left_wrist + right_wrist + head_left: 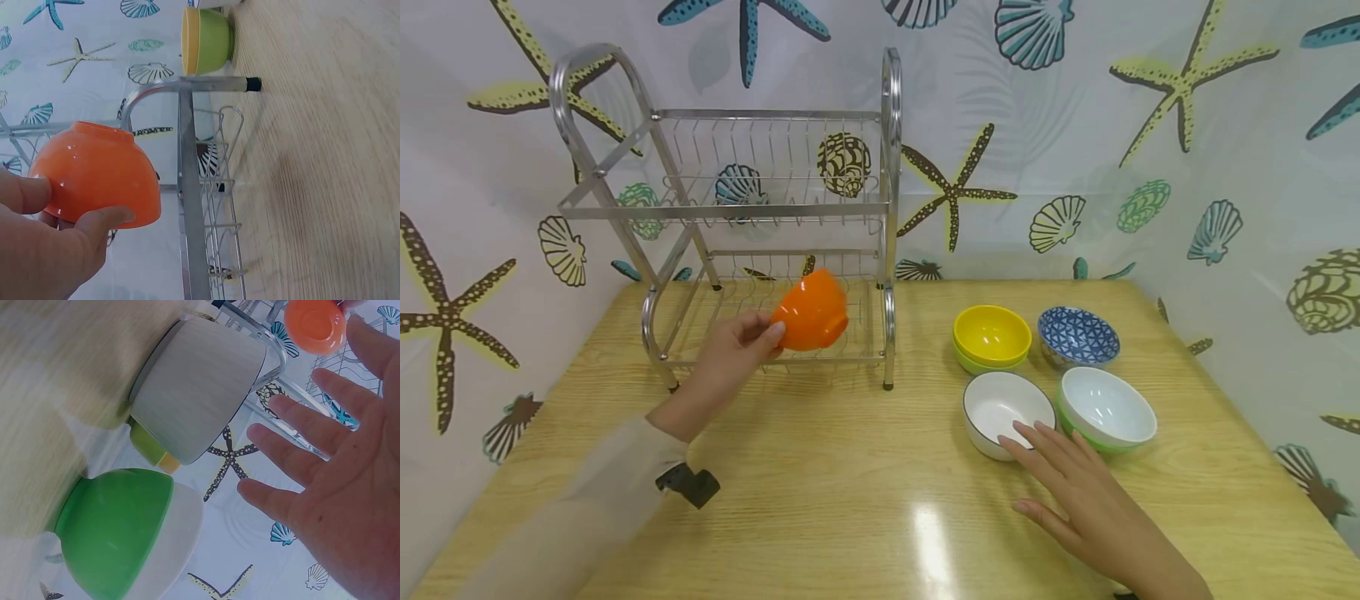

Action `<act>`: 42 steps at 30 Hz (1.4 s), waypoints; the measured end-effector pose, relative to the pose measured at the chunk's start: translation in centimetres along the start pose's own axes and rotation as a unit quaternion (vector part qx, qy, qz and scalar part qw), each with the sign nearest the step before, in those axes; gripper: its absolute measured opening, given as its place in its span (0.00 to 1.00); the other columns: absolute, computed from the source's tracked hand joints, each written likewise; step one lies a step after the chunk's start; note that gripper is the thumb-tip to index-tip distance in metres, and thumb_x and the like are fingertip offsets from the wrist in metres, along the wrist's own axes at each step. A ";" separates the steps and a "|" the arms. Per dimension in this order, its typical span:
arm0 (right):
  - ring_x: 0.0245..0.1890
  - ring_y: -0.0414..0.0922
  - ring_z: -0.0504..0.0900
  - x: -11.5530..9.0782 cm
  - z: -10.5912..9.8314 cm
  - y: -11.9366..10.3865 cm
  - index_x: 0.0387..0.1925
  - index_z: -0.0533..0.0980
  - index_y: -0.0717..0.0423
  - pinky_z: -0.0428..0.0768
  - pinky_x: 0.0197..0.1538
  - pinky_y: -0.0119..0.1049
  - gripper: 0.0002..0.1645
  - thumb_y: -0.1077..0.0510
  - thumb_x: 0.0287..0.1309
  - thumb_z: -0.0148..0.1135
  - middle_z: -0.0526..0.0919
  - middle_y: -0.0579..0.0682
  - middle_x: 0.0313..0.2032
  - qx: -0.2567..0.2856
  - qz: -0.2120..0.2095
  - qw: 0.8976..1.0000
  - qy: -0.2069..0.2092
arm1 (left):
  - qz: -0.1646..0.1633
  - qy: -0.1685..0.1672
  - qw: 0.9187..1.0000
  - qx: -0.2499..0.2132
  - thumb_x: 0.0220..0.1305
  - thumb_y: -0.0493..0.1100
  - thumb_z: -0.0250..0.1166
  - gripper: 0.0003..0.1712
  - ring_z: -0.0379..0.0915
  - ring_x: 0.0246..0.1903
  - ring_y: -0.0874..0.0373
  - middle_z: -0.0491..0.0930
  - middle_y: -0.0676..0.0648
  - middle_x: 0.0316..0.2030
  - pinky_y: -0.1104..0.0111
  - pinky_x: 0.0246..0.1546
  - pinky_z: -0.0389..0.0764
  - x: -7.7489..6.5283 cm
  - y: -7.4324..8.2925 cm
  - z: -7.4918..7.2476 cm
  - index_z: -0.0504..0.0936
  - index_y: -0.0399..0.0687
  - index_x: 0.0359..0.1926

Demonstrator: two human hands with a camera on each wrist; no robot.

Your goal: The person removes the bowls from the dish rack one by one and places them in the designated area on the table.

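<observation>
My left hand (739, 354) pinches an orange bowl (811, 312) by its rim, tilted on its side, in front of the lower tier of a metal dish rack (730, 211). In the left wrist view the thumb lies along the bowl (100, 172), and its foot points away from the palm. Over the table at the right, my right hand (1078, 496) hovers with fingers spread and nothing in it. Nearest to it are a white bowl (1000, 417) with a dark rim and another white bowl (1108, 406) nested in a green bowl (115, 531).
Behind the white bowls, a yellow bowl (992, 335) sits in a light green bowl (973, 364), beside a blue patterned bowl (1078, 336). The wooden table (820, 483) meets a patterned curtain (1075, 117) at the back and sides.
</observation>
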State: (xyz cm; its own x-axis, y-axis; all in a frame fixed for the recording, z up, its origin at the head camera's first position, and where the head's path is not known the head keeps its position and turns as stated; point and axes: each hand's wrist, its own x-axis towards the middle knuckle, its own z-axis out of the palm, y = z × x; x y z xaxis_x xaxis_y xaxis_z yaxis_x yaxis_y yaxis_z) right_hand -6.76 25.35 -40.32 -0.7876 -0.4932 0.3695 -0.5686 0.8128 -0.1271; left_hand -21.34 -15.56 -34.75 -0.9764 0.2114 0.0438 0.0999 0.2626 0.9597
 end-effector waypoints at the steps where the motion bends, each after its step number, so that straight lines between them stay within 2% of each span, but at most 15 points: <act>1: 0.66 0.55 0.64 0.0 0.0 0.0 0.70 0.61 0.42 0.38 0.75 0.39 0.41 0.45 0.58 0.65 0.66 0.49 0.68 0.000 0.000 1.000 0.001 | 0.005 -0.006 1.000 0.000 0.71 0.47 0.56 0.23 0.75 0.52 0.52 0.74 0.36 0.54 0.65 0.54 0.77 -0.2 0.1 0.1 0.71 0.31 0.56; 7: 0.66 0.55 0.64 0.0 0.0 -0.1 0.70 0.61 0.42 0.37 0.75 0.37 0.40 0.45 0.58 0.65 0.65 0.50 0.68 -0.001 -0.001 1.000 -0.002 | 0.004 -0.023 1.000 -0.007 0.70 0.48 0.57 0.22 0.75 0.52 0.56 0.75 0.39 0.53 0.70 0.51 0.78 -1.5 0.6 1.1 0.73 0.34 0.55; 10: 0.66 0.55 0.64 0.1 0.0 -0.1 0.70 0.61 0.41 0.36 0.75 0.35 0.40 0.45 0.58 0.65 0.65 0.50 0.68 -0.002 -0.002 1.000 -0.005 | 0.006 -0.031 0.999 -0.013 0.69 0.47 0.58 0.22 0.76 0.50 0.56 0.76 0.38 0.52 0.69 0.52 0.79 -2.1 1.0 1.7 0.74 0.33 0.54; 19: 0.67 0.54 0.63 0.1 0.0 -0.2 0.70 0.62 0.42 0.34 0.74 0.31 0.41 0.45 0.57 0.65 0.65 0.50 0.68 0.000 -0.009 1.000 -0.003 | 0.020 -0.076 0.997 0.003 0.69 0.44 0.59 0.17 0.77 0.49 0.52 0.79 0.41 0.49 0.68 0.51 0.80 -3.7 1.8 3.5 0.77 0.36 0.51; 25: 0.68 0.53 0.62 0.3 0.0 -0.3 0.70 0.61 0.42 0.38 0.75 0.34 0.41 0.45 0.58 0.65 0.63 0.49 0.69 -0.001 -0.011 1.000 -0.008 | 0.070 -0.086 0.993 0.037 0.67 0.43 0.60 0.13 0.75 0.51 0.51 0.81 0.45 0.45 0.64 0.50 0.80 -4.3 1.6 4.8 0.80 0.40 0.48; 30: 0.66 0.53 0.64 0.6 0.0 -0.7 0.69 0.63 0.43 0.40 0.75 0.34 0.39 0.45 0.58 0.65 0.65 0.49 0.69 0.010 -0.027 1.000 0.010 | 0.106 -0.102 0.988 0.042 0.66 0.39 0.61 0.10 0.76 0.49 0.49 0.81 0.43 0.46 0.68 0.46 0.82 -4.9 1.5 5.6 0.81 0.38 0.45; 34: 0.67 0.51 0.63 0.7 0.0 -0.9 0.70 0.62 0.44 0.40 0.75 0.35 0.38 0.43 0.60 0.62 0.63 0.49 0.70 0.016 -0.029 0.999 0.011 | 0.142 -0.109 0.983 0.042 0.64 0.35 0.62 0.07 0.78 0.48 0.47 0.81 0.40 0.46 0.68 0.45 0.82 -5.5 1.5 6.1 0.82 0.37 0.41; 38: 0.68 0.49 0.61 0.8 -0.1 -1.0 0.70 0.61 0.44 0.42 0.75 0.37 0.39 0.42 0.61 0.61 0.59 0.49 0.71 0.017 -0.021 1.000 0.002 | 0.187 -0.115 0.974 0.058 0.63 0.33 0.63 0.05 0.79 0.45 0.50 0.81 0.42 0.42 0.69 0.45 0.82 -5.8 1.3 6.7 0.82 0.37 0.39; 42: 0.69 0.48 0.60 1.1 -0.2 -1.3 0.70 0.62 0.44 0.43 0.75 0.37 0.41 0.45 0.57 0.64 0.59 0.48 0.71 0.025 -0.018 1.000 -0.003 | 0.262 -0.120 0.953 0.088 0.60 0.33 0.65 0.06 0.80 0.44 0.54 0.83 0.46 0.41 0.66 0.46 0.82 -5.8 1.1 7.1 0.83 0.40 0.39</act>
State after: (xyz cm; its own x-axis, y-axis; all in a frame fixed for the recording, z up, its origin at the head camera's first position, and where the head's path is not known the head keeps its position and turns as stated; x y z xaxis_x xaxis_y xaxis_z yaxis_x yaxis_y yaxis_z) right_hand -6.80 23.82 -39.57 -0.7674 -0.5246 0.3685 -0.6080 0.7779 -0.1588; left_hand -14.17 -9.80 -35.89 -0.7134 0.5610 0.4200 0.6140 0.2116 0.7604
